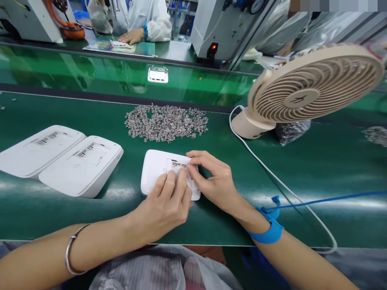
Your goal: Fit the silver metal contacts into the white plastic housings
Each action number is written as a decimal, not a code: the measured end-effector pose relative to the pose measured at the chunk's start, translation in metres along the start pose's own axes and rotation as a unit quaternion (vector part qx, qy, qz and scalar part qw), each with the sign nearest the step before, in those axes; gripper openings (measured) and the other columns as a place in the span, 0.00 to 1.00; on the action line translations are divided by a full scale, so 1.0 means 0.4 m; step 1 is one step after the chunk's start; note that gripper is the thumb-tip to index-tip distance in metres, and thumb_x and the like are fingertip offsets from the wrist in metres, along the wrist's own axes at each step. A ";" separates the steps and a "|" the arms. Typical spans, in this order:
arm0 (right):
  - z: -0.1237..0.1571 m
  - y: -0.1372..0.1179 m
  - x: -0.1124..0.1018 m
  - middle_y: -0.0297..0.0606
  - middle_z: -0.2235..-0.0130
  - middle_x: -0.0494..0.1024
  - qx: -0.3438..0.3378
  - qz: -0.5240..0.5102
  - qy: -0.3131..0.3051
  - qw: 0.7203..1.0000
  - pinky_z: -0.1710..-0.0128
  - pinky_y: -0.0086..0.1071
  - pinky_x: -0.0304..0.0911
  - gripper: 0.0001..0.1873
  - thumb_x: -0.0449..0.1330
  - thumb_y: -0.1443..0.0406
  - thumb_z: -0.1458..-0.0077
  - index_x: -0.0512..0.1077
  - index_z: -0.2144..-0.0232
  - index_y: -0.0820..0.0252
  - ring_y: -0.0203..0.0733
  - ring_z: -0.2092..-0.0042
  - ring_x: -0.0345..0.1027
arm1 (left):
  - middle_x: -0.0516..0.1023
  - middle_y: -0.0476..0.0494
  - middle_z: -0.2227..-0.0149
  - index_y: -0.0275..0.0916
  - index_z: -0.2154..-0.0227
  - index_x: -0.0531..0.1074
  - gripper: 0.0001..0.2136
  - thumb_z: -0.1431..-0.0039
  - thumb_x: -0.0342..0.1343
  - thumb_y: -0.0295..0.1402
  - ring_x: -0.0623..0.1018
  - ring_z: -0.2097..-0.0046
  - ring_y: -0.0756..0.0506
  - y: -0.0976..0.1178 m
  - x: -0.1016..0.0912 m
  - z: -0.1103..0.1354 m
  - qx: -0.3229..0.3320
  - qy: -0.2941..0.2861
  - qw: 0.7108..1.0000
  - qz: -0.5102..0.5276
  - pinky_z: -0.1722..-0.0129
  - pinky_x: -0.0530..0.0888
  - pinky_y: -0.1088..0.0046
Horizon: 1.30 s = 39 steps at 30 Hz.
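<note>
A white plastic housing point(155, 169) lies face-down on the green table in front of me. My left hand point(167, 203) rests on its near edge with fingers curled and fingertips pressed on the housing beside its small recessed slot point(178, 164). My right hand point(211, 177) reaches in from the right, thumb and fingers pinched at the same slot, apparently on a tiny metal part too small to name. A pile of small metal clips point(166, 123) lies just beyond the housing.
Two more white housings point(80, 167) point(38, 149) lie to the left. A beige desk fan point(305, 86) with its white cable point(284, 185) stands at right. A blue wrist strap point(270, 229) and cord trail right. Another person's hand point(131, 37) works across the conveyor point(90, 76).
</note>
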State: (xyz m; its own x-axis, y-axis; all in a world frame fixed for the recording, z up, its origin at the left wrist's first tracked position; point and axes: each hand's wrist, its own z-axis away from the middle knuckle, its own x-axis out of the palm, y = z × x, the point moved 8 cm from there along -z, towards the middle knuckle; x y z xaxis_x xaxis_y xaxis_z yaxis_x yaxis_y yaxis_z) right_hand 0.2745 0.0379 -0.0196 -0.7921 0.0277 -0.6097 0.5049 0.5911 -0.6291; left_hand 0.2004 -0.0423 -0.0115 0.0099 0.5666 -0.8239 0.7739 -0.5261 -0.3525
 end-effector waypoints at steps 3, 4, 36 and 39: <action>0.002 -0.002 0.003 0.44 0.62 0.75 -0.002 0.022 0.009 1.000 0.59 0.37 0.67 0.07 0.53 0.71 0.47 0.67 0.74 0.58 0.42 0.59 0.71 | 0.74 0.37 0.50 0.30 0.58 0.73 0.15 0.39 0.47 0.35 0.74 0.54 0.41 -0.002 0.006 -0.002 -0.004 -0.011 1.000 0.005 0.56 0.67 0.66; 0.002 -0.003 0.004 0.44 0.62 0.76 0.000 0.029 0.014 0.999 0.59 0.38 0.67 0.07 0.53 0.71 0.47 0.67 0.74 0.58 0.43 0.58 0.71 | 0.73 0.37 0.49 0.30 0.58 0.72 0.15 0.39 0.47 0.35 0.74 0.54 0.41 -0.004 0.008 -0.003 -0.008 -0.014 1.000 0.009 0.55 0.67 0.66; 0.037 -0.044 -0.004 0.60 0.52 0.72 -0.089 0.116 -0.031 0.989 0.56 0.39 0.71 0.10 0.53 0.73 0.46 0.71 0.62 0.69 0.50 0.51 0.70 | 0.73 0.43 0.48 0.32 0.51 0.70 0.19 0.38 0.46 0.39 0.73 0.52 0.43 -0.008 0.017 -0.005 -0.028 -0.027 0.999 0.003 0.54 0.66 0.68; 0.039 -0.047 -0.002 0.59 0.52 0.72 -0.095 0.127 -0.041 0.987 0.56 0.39 0.71 0.10 0.52 0.73 0.45 0.71 0.62 0.69 0.49 0.52 0.70 | 0.73 0.43 0.49 0.32 0.51 0.70 0.18 0.38 0.46 0.39 0.73 0.52 0.43 -0.007 0.016 -0.005 -0.034 -0.022 0.999 0.001 0.53 0.67 0.68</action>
State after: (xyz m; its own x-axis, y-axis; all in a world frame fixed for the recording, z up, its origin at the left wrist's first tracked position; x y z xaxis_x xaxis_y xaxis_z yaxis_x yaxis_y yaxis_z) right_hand 0.2709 0.0142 -0.0150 -0.6141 0.1337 -0.7778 0.6042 0.7137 -0.3544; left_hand 0.1993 -0.0359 -0.0150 -0.0138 0.5366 -0.8438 0.8148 -0.4831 -0.3206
